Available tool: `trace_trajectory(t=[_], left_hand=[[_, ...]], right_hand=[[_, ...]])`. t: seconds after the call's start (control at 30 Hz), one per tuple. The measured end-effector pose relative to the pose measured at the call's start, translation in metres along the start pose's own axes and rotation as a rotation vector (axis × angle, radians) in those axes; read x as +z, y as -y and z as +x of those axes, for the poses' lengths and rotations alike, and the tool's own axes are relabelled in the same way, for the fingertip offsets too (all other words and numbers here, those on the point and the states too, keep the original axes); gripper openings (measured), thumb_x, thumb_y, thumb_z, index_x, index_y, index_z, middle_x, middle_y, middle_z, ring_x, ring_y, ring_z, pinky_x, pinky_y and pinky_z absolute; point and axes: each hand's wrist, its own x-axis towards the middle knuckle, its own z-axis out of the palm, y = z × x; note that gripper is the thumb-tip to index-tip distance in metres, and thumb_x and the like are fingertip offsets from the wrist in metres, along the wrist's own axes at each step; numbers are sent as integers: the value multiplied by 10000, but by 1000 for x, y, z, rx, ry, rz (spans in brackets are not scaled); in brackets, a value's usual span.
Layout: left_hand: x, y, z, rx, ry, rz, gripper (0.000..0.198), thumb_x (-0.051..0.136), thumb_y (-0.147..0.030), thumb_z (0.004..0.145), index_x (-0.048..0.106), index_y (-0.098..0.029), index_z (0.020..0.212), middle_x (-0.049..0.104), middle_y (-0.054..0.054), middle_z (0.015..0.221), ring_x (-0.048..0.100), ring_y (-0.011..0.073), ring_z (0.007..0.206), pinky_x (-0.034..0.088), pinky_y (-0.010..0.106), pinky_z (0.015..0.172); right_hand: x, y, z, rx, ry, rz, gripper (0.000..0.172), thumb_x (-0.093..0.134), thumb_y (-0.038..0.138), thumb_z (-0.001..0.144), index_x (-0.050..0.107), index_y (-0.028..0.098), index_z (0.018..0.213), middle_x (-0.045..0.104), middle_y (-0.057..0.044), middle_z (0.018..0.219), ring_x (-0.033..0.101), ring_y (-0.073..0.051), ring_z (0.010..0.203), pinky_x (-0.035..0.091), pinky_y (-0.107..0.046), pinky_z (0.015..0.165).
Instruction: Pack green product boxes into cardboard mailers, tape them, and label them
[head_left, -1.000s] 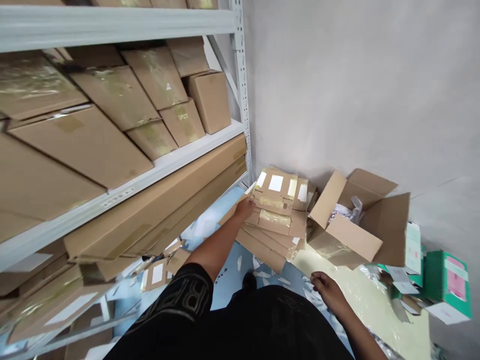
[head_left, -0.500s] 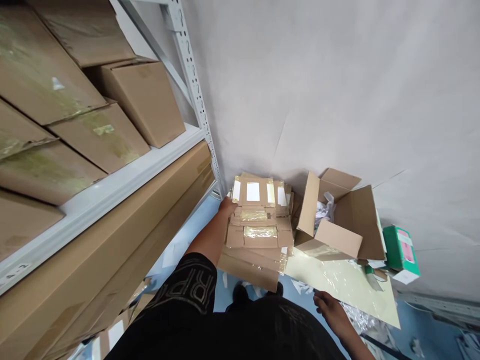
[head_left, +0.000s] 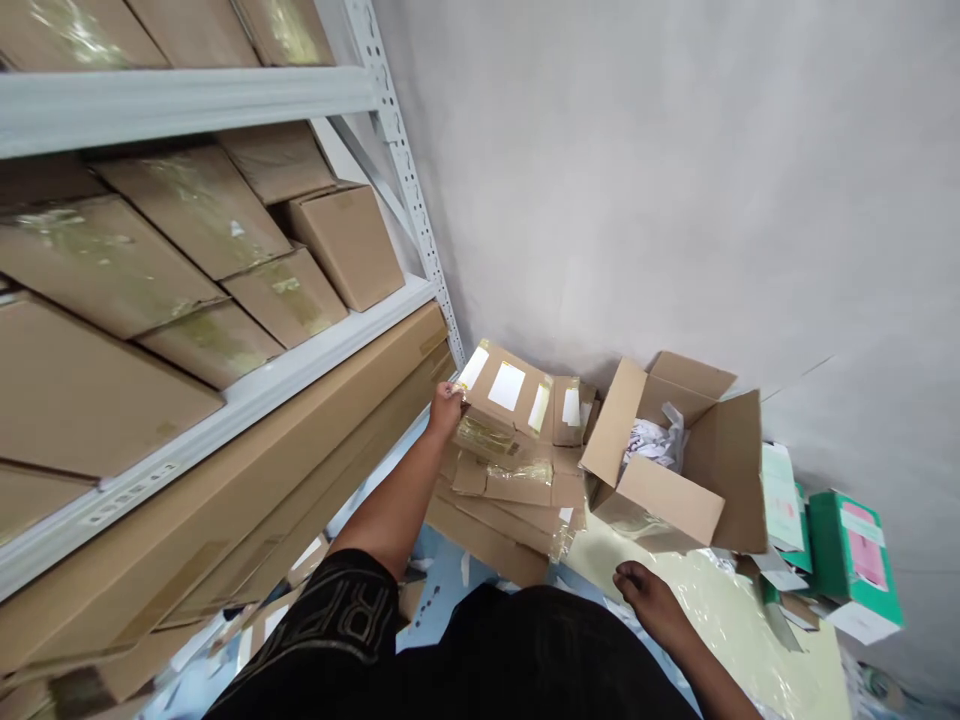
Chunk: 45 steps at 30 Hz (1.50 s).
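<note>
My left hand (head_left: 445,408) is closed on the left edge of a flattened cardboard box (head_left: 517,400) with white labels and clear tape. That edge is lifted and the cardboard tilts to the right. Under it lies a stack of more flattened cardboard (head_left: 487,535). My right hand (head_left: 649,598) hangs low over a pale yellow sheet (head_left: 705,600), its fingers curled; whatever they may hold is hidden. To the right of the stack, an open cardboard box (head_left: 724,465) holds crumpled white paper (head_left: 658,440).
A metal shelf (head_left: 300,345) loaded with taped cartons (head_left: 345,245) runs along the left. Long cardboard boxes (head_left: 247,500) sit below it. Green boxes (head_left: 855,555) stand by the wall (head_left: 675,180) at right. Scraps litter the blue floor (head_left: 442,600).
My left hand has raised the left side of the labelled cardboard, which lay flat before. My right hand has shifted slightly up and left in view. The camera has turned slightly, showing more shelf.
</note>
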Motion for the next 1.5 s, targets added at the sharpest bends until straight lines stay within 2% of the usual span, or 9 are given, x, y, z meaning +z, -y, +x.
trace_trajectory(t=[0.2, 0.4, 0.57, 0.7, 0.8, 0.97, 1.1, 1.27, 1.5], left_hand=[[-52, -49, -62, 115, 67, -534, 374, 762, -417, 741, 502, -224, 929, 614, -38, 800, 581, 136, 675, 472, 251, 687], [-86, -88, -95, 126, 282, -774, 345, 803, -380, 800, 515, -222, 906, 642, -21, 832, 598, 122, 684, 475, 230, 665], [-91, -93, -109, 61, 530, -864, 293, 806, -344, 824, 563, -221, 930, 679, 9, 905, 647, 150, 774, 521, 263, 725], [-81, -87, -137, -39, 725, -873, 306, 803, -359, 830, 592, -234, 1013, 697, 23, 988, 668, 169, 843, 532, 289, 770], [-67, -88, -161, -49, 872, -793, 317, 811, -385, 824, 616, -237, 1026, 704, 11, 962, 658, 162, 828, 519, 280, 774], [-31, -93, -210, 94, 1051, -574, 375, 801, -494, 810, 703, -211, 1035, 739, 76, 1103, 656, 242, 1071, 482, 359, 988], [3, -83, -275, -82, 1182, -464, 428, 741, -553, 849, 692, -240, 1136, 639, 115, 1402, 572, 296, 1307, 453, 433, 1070], [51, -55, -402, -560, 1769, -307, 576, 708, -633, 860, 632, -197, 1228, 657, 208, 1338, 700, 326, 1119, 545, 476, 934], [111, -20, -592, -783, 2104, 14, 752, 564, -819, 846, 652, -155, 1185, 651, 234, 1327, 673, 341, 1175, 514, 491, 980]], right_hand=[[-7, 29, 0, -79, 91, 65, 421, 627, 627, 783, 737, 229, 866, 750, -42, 844, 705, -282, 850, 544, -381, 806], [32, 103, -14, -175, -16, 427, 526, 730, 654, 775, 742, 235, 1093, 776, -97, 1044, 709, -330, 1034, 548, -470, 933], [61, 164, -24, -270, -215, 791, 658, 832, 596, 744, 651, 270, 1286, 692, -123, 1351, 625, -330, 1273, 475, -516, 1087], [64, 194, -47, -348, -382, 1037, 538, 843, 513, 760, 678, 261, 1206, 748, -86, 1257, 662, -305, 1225, 506, -469, 1072], [55, 197, -81, -301, -484, 1216, 557, 865, 375, 732, 669, 274, 1243, 783, -58, 1174, 719, -295, 1126, 563, -448, 1005], [27, 164, -158, -278, -756, 1345, 601, 829, 284, 746, 641, 278, 1317, 790, -35, 1161, 751, -289, 1065, 594, -452, 988], [6, 109, -222, -287, -1003, 1359, 586, 802, 306, 770, 625, 293, 1328, 782, -26, 1188, 762, -292, 1041, 621, -466, 962], [-9, 19, -296, -150, -1104, 1282, 503, 741, 456, 801, 659, 257, 1255, 782, -67, 1177, 745, -369, 1086, 652, -530, 879], [-20, -86, -384, -102, -1162, 1310, 509, 685, 554, 801, 665, 275, 1226, 763, -74, 1231, 714, -369, 1161, 655, -524, 850]])
